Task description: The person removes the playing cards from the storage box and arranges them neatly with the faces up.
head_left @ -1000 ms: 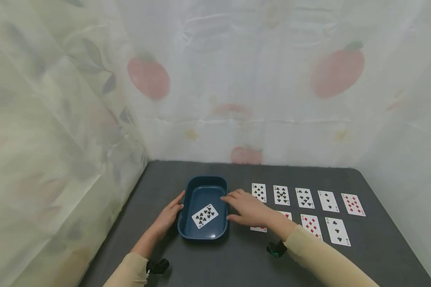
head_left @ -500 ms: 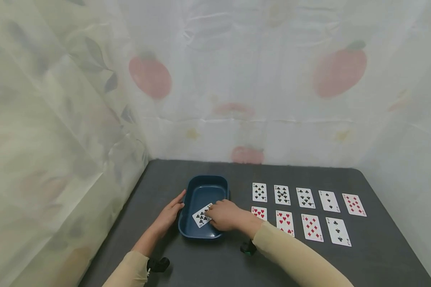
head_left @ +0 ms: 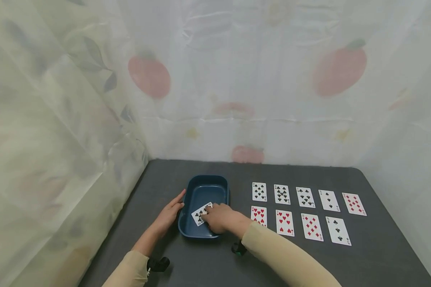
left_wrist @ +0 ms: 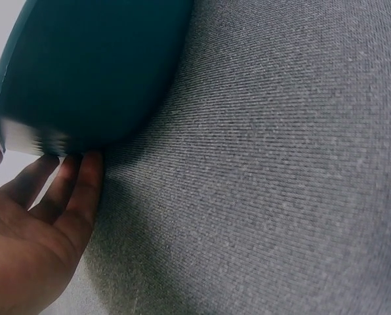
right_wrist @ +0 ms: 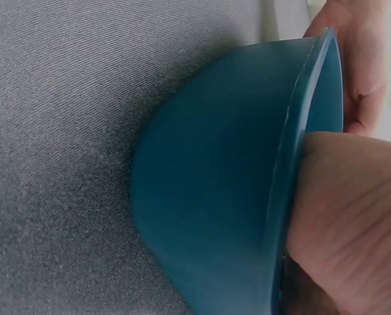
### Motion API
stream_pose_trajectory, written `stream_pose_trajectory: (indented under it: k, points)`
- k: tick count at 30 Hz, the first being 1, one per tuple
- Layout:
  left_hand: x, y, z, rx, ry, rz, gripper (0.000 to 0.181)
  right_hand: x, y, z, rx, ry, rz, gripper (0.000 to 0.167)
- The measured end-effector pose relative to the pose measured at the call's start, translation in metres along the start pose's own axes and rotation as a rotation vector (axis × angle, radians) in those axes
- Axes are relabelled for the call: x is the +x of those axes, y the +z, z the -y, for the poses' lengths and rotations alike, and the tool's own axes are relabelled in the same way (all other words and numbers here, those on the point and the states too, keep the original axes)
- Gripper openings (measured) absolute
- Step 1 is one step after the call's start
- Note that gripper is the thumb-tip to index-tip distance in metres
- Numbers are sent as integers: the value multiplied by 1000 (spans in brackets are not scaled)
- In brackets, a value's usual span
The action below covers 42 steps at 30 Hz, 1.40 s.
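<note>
My left hand (head_left: pixel 166 218) rests against the left side of a dark blue rectangular tray (head_left: pixel 203 194), its fingers fairly straight. Those fingers (left_wrist: pixel 84 190) touch the tray's outer wall in the left wrist view. Inside the tray lies a playing card (head_left: pixel 197 215) with black clubs, set at a slant. My right hand (head_left: pixel 222 218) reaches over the tray's right rim, thumb and fingers bent onto the card and covering its right part. From the right wrist, the tray wall (right_wrist: pixel 208 170) hides the right fingertips and the card.
Two rows of face-up cards lie to the right on the dark table (head_left: pixel 237 175), among them a seven of hearts (head_left: pixel 285 223) and a three of clubs (head_left: pixel 339 231). Pale patterned curtains (head_left: pixel 294 139) stand behind and at the sides.
My right hand has moved left from above the tray's right rim into the tray and onto the clubs card, uncovering the heart cards. The left hand and tray stay put.
</note>
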<state>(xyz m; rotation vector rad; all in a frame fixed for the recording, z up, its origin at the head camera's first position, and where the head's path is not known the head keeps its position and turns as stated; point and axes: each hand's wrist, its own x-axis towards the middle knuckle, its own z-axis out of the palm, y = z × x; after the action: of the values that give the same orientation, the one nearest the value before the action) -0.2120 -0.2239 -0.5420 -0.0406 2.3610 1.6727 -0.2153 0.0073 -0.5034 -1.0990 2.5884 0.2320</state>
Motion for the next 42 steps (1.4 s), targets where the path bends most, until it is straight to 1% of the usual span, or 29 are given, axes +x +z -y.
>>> stream_pose_trajectory:
  k: [3, 9, 12, 19, 26, 33, 35, 38, 40, 42]
  points:
    - [-1, -1, 0, -2, -1, 2, 55, 1, 0, 2, 31, -4, 4, 49]
    - [-2, -1, -2, 6, 2, 23, 55, 4, 1, 5, -9, 1, -6, 50]
    - [-2, -1, -3, 1, -1, 23, 55, 5, 1, 5, -15, 10, -2, 50]
    - [0, -1, -1, -2, 0, 25, 55, 2, -3, 2, 66, -4, 30, 50]
    - [0, -1, -1, 2, 10, 29, 55, 3, 0, 3, 28, -3, 7, 54]
    - [0, -1, 0, 0, 12, 30, 55, 5, 1, 6, 41, 12, 36, 54]
    - [0, -1, 0, 0, 12, 28, 55, 5, 1, 6, 59, 0, 42, 55]
    - [0, -2, 1, 4, 11, 28, 55, 4, 0, 4, 91, -40, 40, 55]
    - [-1, -1, 1, 4, 9, 29, 55, 6, 1, 3, 105, -78, 22, 54]
    - [-1, -1, 1, 6, 7, 30, 55, 7, 1, 1, 129, -88, -9, 51]
